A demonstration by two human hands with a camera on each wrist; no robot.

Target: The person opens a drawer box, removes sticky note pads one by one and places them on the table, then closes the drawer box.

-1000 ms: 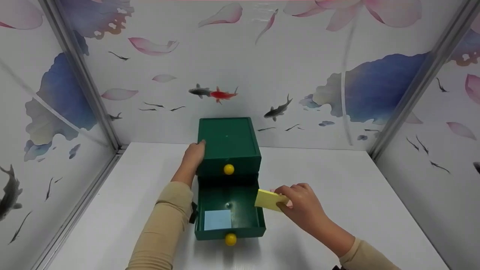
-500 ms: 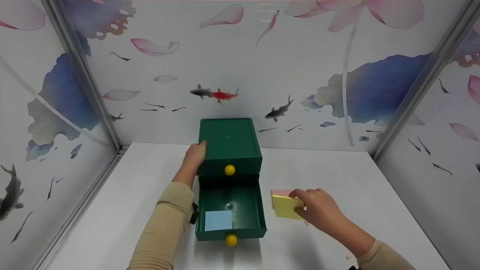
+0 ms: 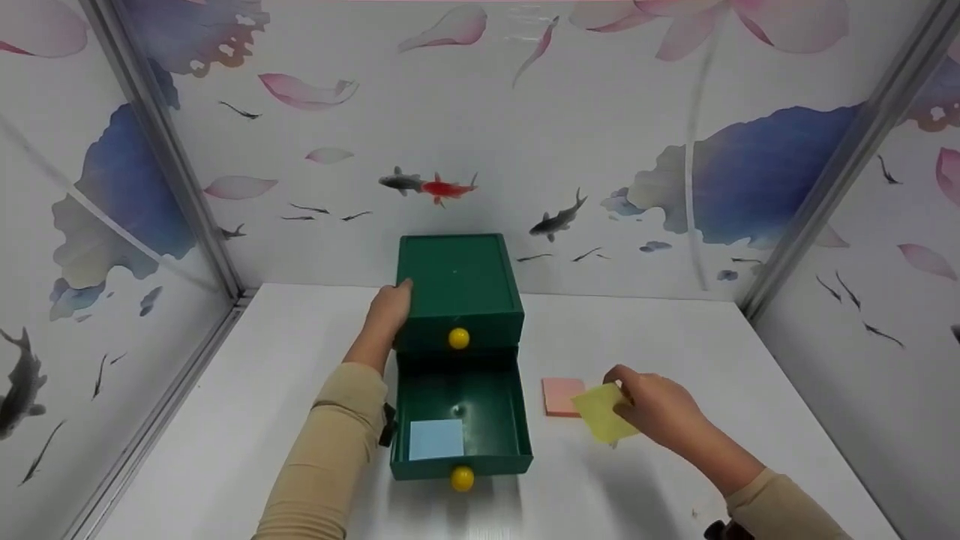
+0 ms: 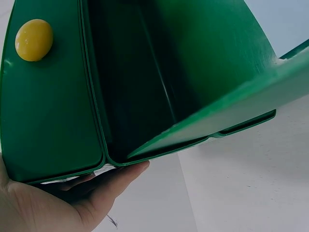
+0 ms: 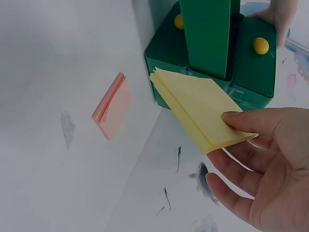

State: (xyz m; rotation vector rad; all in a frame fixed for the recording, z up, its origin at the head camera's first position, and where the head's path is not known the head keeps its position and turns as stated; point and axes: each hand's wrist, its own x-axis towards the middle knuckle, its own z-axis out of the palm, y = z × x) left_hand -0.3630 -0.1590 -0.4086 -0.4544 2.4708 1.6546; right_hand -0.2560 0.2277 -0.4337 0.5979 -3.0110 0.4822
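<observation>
A green drawer cabinet (image 3: 459, 277) with yellow knobs stands at the back of the table. Its lower drawer (image 3: 480, 405) is pulled out, with a light blue sticky note pad (image 3: 436, 439) inside at the front left. My left hand (image 3: 386, 311) rests against the cabinet's left side; in the left wrist view its fingers (image 4: 113, 188) lie fairly straight along that side. My right hand (image 3: 660, 409) pinches a yellow sticky note pad (image 3: 604, 414) between thumb and fingers, tilted above the table. A pink sticky note pad (image 3: 562, 396) lies on the table, right of the drawer.
The white table (image 3: 675, 337) is enclosed by printed panels at the back and both sides. Metal posts (image 3: 817, 172) stand in the corners. The cabinet's closed upper drawer (image 3: 495, 331) sits above the pulled-out one.
My right hand has moved right, away from the drawer, with the yellow pad. The pink pad, earlier partly hidden behind the yellow one, now lies on the table apart from the hand. My left hand stays put.
</observation>
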